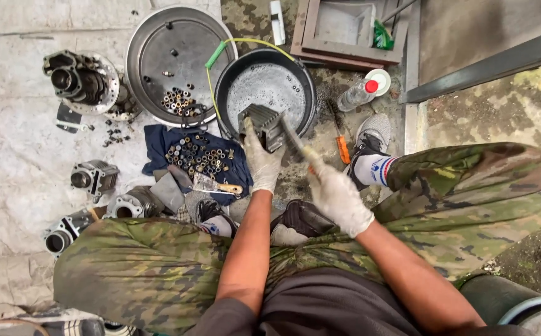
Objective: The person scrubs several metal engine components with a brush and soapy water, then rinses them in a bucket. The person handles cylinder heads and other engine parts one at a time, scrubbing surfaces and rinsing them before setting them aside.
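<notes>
My left hand (262, 163), in a dirty white glove, grips a grey finned metal engine part (264, 124) held over the rim of a black basin (305, 93) of foamy water. My right hand (340, 198), also gloved, holds a brush (298, 147) whose head rests against the finned part. Both forearms reach out over my camouflage trousers.
A round metal tray (158, 50) with small rollers lies at left of the basin. A blue cloth (158, 146) carries several small metal bushings and a scraper (216, 185). Engine cylinders (94, 177) and a crankcase part (81, 81) sit at left. A plastic bottle (360, 93) and a screwdriver (340, 140) lie at right.
</notes>
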